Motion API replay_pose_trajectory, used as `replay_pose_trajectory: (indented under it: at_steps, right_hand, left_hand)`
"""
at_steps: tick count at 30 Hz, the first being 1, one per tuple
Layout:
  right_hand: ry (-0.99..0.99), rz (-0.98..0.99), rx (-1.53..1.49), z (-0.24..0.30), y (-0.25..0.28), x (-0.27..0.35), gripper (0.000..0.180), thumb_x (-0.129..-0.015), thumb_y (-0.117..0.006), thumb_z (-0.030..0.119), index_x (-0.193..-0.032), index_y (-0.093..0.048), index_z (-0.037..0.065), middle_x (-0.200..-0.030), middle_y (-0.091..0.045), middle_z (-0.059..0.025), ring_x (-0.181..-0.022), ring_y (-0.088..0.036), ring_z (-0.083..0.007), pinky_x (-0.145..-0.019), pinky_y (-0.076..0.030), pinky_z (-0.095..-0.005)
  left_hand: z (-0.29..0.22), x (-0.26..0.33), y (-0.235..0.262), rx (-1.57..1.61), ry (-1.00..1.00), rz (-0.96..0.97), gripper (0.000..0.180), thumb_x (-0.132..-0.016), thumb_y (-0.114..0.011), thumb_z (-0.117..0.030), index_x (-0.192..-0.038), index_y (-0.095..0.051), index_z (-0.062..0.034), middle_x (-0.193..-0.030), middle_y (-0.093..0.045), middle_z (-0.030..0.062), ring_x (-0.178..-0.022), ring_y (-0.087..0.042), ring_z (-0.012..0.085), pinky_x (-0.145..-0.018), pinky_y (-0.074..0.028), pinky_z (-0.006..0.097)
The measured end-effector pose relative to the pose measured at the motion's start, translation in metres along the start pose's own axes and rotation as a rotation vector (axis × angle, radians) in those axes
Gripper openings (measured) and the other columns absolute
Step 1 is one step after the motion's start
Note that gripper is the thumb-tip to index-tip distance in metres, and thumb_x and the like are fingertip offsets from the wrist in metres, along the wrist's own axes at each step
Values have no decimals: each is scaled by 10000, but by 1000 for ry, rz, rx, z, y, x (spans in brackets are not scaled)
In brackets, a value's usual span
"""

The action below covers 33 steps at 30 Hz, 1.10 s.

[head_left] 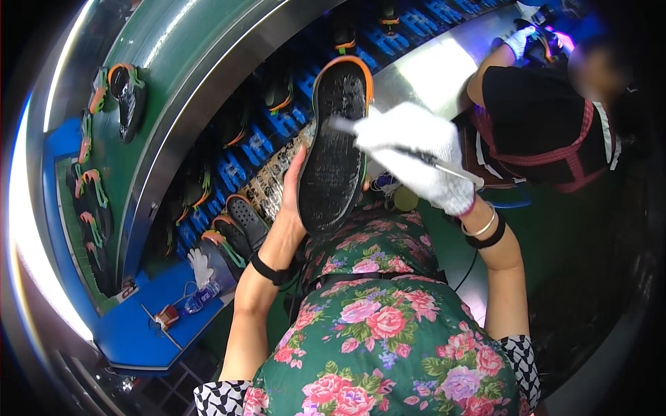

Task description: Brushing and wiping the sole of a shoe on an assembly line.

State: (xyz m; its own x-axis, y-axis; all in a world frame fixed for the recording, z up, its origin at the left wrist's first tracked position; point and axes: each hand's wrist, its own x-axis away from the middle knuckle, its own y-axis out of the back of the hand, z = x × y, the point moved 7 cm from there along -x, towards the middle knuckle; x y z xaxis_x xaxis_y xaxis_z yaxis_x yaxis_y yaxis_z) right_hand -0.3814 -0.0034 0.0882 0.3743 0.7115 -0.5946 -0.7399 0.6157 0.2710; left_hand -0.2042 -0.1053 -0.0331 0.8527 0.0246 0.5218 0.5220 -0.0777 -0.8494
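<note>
A black shoe [331, 156] with an orange rim at its far end is held bottom side up in front of me, and its underside has a glossy, wet-looking surface. My bare left hand [294, 186] grips it along the left edge, with most of the fingers hidden behind it. In a white knit glove, my right hand [420, 142] is closed around a slim brush [454, 171] with a dark and silvery handle. The pale brush tip, smeared by motion, lies over the shoe's underside near the right edge.
Blue racks [257, 147] carrying shoes run along a curved line ahead. More shoes rest on the green belt [166, 55] at left. A blue table [132, 333] holds a white glove [200, 267] and a bottle [201, 298]. At right, a co-worker [534, 118] handles a shoe.
</note>
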Motion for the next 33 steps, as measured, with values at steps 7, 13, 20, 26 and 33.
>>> replay_pose_trajectory:
  at_steps: [7, 13, 20, 26, 33]
  right_hand:
    - [233, 143, 365, 17, -29, 16, 280, -828, -678, 88, -1102, -732, 61, -1135, -729, -137, -993, -694, -310, -892, -565, -443]
    - [-295, 181, -739, 36, -26, 32, 95, -812, -798, -9, -902, -789, 18, -995, -784, -154, -921, -750, -262, -858, -592, -361]
    - [-646, -507, -1217, -41, 21, 106, 172, -764, -663, -88, -811, -590, 61, -826, -593, -90, -818, -570, -212, -624, -534, -324]
    - [-855, -691, -1292, -76, 8, 166, 208, -783, -616, -88, -914, -709, 45, -1116, -719, -196, -943, -691, -262, -806, -572, -324]
    - [-890, -815, -1260, -78, 3, 168, 206, -793, -660, -132, -931, -754, -11, -894, -747, -141, -720, -702, -223, -677, -604, -330]
  left_hand:
    - [2, 1, -2, 29, 2, 28, 763, -998, -471, -659, -1518, -499, -101, -1453, -576, 234, -1306, -560, 484, -1104, -402, 708]
    - [-12, 13, -36, 32, -10, 278, 919, -969, -438, -753, -1543, -421, -36, -1389, -551, 369, -1148, -639, 533, -980, -530, 665]
    - [-41, 39, -54, -16, -189, 357, 938, -903, -461, -846, -1482, -509, -109, -1233, -547, 291, -720, -591, 357, -513, -514, 372]
    - [-49, 64, -67, -16, -328, 249, 653, -945, -470, -791, -1282, -663, -267, -914, -527, 225, -438, -358, 196, -349, -289, 231]
    - [-71, 79, -125, -257, -343, 441, 1072, -832, -506, -894, -1537, -407, -92, -1275, -549, 311, -598, -552, 303, -438, -500, 309]
